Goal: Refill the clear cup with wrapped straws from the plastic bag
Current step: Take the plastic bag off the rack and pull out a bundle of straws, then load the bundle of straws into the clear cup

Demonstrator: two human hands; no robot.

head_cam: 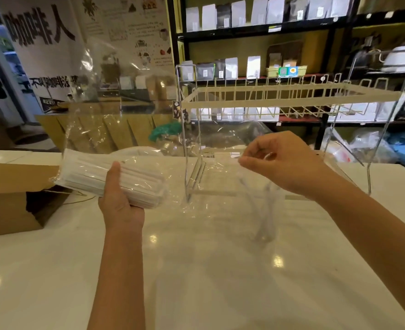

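The left hand (118, 194) is closing around a bundle of white wrapped straws (101, 175), thumb lying over the top and fingers curled underneath, holding it above the table (196, 270) towards the left edge. The bundle is sitting inside the clear plastic bag (106, 110), and the loose film of the bag is rising up behind it and spreading to the right.

The right hand (280, 163) is hovering higher, over the far middle of the table, with its fingers drawn together and pinching the free part of the film between thumb and fingertips. Below that hand something pale and tube-like is hanging in a blur; whether it is straws or folded film cannot be told.

The clear cup cannot be made out for certain among the transparent wrap.

A wire rack (280, 98) on thin metal legs is standing along the far edge of the table, behind the right hand. An open cardboard box (11, 198) is lying at the left edge, just beside the left hand. Beyond the table, shelves (256, 32) are carrying rows of white and dark pouches.
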